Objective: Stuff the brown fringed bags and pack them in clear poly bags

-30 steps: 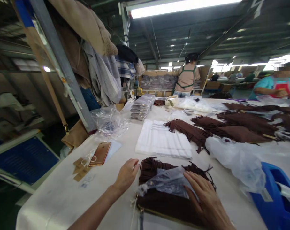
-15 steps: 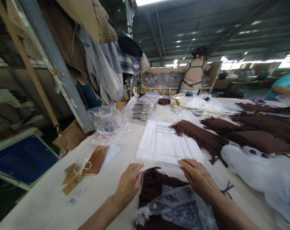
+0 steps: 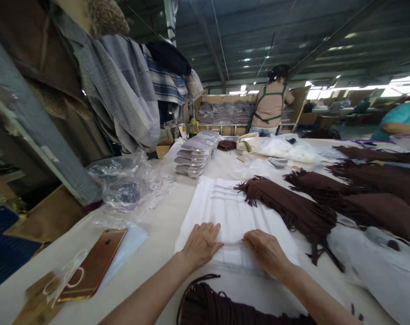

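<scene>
A flat white stack with faint grey stripes [image 3: 221, 205], which looks like plastic bags, lies on the table in front of me. My left hand [image 3: 202, 244] rests on its near left part, fingers stretched and spread. On the near right part, my right hand [image 3: 264, 249] has its fingers bent and pressed together at the top sheet's near edge. Folded brown fringed fabric, like a scarf [image 3: 221, 309], lies below my hands at the bottom of the view, partly cut off by the frame. Another brown fringed scarf [image 3: 282, 198] overlaps the stack's right side.
At left lie a phone [image 3: 101, 262], brown card tags [image 3: 39, 298] and crumpled clear plastic [image 3: 127, 189]. Bagged grey items [image 3: 194, 153] are piled farther back. More brown scarves [image 3: 377, 207] and white plastic [image 3: 370, 266] lie at right. A person [image 3: 269, 106] stands beyond the table.
Both hands have moved forward from beside the brown scarf onto the white stack. The view has shifted, and the clear bag seen over the near scarf is no longer in view.
</scene>
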Motion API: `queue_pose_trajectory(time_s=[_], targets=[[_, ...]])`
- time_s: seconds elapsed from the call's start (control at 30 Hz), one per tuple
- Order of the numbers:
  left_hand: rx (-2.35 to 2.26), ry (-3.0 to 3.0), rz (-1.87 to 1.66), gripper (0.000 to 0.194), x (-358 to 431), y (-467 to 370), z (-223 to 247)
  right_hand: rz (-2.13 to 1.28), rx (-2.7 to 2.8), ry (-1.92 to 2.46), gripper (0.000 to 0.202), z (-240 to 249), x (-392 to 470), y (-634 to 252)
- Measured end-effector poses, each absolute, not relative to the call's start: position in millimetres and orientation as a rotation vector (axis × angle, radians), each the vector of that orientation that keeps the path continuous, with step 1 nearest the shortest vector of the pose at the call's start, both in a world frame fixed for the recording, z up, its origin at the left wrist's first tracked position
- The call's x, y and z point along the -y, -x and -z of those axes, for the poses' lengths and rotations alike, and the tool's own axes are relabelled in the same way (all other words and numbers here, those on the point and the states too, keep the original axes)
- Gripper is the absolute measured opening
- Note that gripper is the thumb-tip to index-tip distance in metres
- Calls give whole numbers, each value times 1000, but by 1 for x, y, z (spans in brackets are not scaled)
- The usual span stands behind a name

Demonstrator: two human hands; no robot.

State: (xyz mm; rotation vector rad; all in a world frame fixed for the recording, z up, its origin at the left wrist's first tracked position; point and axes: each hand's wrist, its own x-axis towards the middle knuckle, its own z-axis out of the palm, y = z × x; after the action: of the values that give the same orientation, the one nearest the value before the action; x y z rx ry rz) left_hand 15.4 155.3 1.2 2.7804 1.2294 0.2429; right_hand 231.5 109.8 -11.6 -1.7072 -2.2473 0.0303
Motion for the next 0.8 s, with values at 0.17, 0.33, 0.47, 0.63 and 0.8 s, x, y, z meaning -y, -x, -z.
queue_pose_trajectory(time_s=[0.17, 0.33, 0.47, 0.63, 0.8], targets=[[-1161, -2779, -293, 45, -166, -30, -6, -321, 1981, 1872, 11, -5, -130, -233], [-1194, -2743, -364, 34, -171, -46, -14, -538, 1852, 1860, 23, -16, -139, -236], [-1220, -2740, -334, 12, -180, -54, -19, -558, 1853, 1812, 17, -18, -135, -240], [-1253, -2655, -322, 14, -186, -55, -24, -338, 1891, 1794, 14, -12, -122, -246], [-1238, -2599, -290, 16, -179, -57, -37, -115, 1941, 1732, 18, -5, -110, -249]])
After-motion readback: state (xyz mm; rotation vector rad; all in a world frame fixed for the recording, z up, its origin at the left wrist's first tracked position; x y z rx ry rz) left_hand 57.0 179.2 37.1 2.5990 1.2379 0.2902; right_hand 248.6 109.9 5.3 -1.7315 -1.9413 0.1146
